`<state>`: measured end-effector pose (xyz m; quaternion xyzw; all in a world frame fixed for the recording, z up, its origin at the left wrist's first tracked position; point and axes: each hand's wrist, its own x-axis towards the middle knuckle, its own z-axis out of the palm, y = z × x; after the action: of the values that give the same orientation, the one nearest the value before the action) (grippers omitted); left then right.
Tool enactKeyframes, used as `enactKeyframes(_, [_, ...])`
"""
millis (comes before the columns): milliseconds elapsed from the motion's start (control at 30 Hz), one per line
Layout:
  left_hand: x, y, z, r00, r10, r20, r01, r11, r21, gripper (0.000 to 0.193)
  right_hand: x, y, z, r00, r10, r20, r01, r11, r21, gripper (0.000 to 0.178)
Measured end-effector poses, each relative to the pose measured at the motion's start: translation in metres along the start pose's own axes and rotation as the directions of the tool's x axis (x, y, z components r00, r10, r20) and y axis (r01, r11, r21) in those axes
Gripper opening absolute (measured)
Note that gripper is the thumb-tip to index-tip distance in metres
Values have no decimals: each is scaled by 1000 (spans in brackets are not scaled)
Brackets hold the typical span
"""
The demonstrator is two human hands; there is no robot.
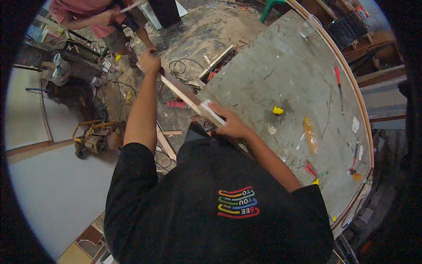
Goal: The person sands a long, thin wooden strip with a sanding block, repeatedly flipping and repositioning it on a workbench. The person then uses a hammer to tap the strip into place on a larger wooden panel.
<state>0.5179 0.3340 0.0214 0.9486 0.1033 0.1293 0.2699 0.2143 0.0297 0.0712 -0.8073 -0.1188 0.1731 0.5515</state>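
A long, narrow wooden board (pixel 180 93) slants from the far left toward my body, beside the near left edge of the worktable. My left hand (pixel 150 63) is closed around its far end. My right hand (pixel 232 125) lies over a pale, flat block (pixel 212 112) on the board's nearer part, with thumb and fingers gripping its sides. Motion blurs the block, so its exact kind is unclear. The board's near end is hidden by my right hand and shirt.
On the grey worktable (pixel 263 70) lie a yellow scrap (pixel 277 110), an amber bottle (pixel 310 135) and a red-handled screwdriver (pixel 338 81). A yellow-framed machine (pixel 94 137) stands on the floor at left. Another person (pixel 94 22) is at the far left. Cables and wood offcuts litter the floor.
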Motion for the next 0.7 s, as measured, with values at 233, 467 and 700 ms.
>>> enactKeyframes(233, [-4,0,-2,999,-19,-47,17,999,-39,37,-112,1,-38,946,300,123,-318,935,160,104])
enactKeyframes(467, [8,-11,9,1000,-13,-22,12,999,-36,36,-1,-10,-5,990,137,43,-142,976,162,100])
enactKeyframes(700, [7,-20,14,1000,-11,0,11,999,-38,38,40,2,10,1000,-11,-16,13,995,98,99])
